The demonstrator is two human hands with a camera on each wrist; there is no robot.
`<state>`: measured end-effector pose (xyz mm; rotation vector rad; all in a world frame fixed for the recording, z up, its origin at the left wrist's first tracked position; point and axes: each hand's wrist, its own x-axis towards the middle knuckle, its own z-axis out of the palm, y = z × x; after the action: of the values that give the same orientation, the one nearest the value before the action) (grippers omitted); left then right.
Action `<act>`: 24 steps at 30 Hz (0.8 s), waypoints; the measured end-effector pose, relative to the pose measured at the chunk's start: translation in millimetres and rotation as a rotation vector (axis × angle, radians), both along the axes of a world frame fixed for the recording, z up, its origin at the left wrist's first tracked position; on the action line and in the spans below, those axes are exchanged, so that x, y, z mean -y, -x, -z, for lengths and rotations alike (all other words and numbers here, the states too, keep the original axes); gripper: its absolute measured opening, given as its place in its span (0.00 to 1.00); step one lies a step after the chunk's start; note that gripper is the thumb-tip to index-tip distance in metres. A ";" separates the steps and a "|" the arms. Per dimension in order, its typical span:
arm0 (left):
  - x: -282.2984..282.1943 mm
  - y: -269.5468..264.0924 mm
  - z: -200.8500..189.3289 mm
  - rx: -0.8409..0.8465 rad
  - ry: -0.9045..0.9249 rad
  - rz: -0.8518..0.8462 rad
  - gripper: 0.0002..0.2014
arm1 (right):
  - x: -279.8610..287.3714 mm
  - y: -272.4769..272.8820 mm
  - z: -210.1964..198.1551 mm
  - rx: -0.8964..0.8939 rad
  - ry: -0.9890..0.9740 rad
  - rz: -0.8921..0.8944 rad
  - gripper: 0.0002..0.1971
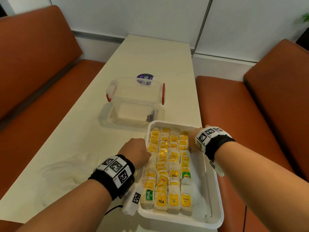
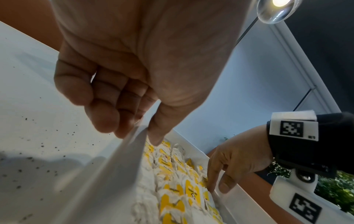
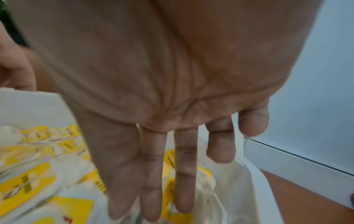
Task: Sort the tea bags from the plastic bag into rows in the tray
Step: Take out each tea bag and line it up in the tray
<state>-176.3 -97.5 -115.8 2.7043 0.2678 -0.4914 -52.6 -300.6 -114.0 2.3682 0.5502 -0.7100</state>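
Fingers (image 3: 184,174) of the right hand (image 1: 194,139) were straight and slightly apart, tips down on the far right column of tea bags (image 1: 167,166), nothing gripped. Left hand (image 1: 135,151) sat at the tray's left wall; its fingers (image 2: 103,115) were curled loosely outside the rim w/ thumb pointing down inside, touching the rim or not, can't tell. Tea bags lay in approx. four rows filling the white tray (image 1: 215,198), right strip bare. Judging by looks: bags are very light, soft paper pouches w/ yellow card tags and thin strings, easy to tear or tangle; best pinched by the tag or pouch edge, nudged flat w/ fingertips. Tray looked stiff, smooth plastic w/ rounded corners. Clear lidded box (image 1: 135,99) w/ red clips stood beyond it on the pale table (image 1: 66,139); loose tea specks lay on the table.
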 end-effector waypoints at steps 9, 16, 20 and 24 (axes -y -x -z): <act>-24.2 13.4 -77.8 0.268 0.113 -0.048 0.20 | -37.8 46.2 -75.3 0.148 -0.508 0.131 0.09; -108.4 80.6 -135.3 0.426 0.079 -0.203 0.04 | -92.0 131.7 -99.3 0.066 -0.899 0.039 0.13; -137.9 127.8 -116.6 0.380 0.054 -0.340 0.03 | -135.4 158.1 -89.6 -0.047 -0.903 -0.020 0.14; -142.4 159.7 -83.3 0.271 0.013 -0.382 0.04 | -181.2 172.8 -71.7 -0.111 -0.795 -0.058 0.21</act>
<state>-336.0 44.9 -32.4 2.5771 0.6799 -0.0160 -225.4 -119.4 -42.3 3.0214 1.1060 -0.6786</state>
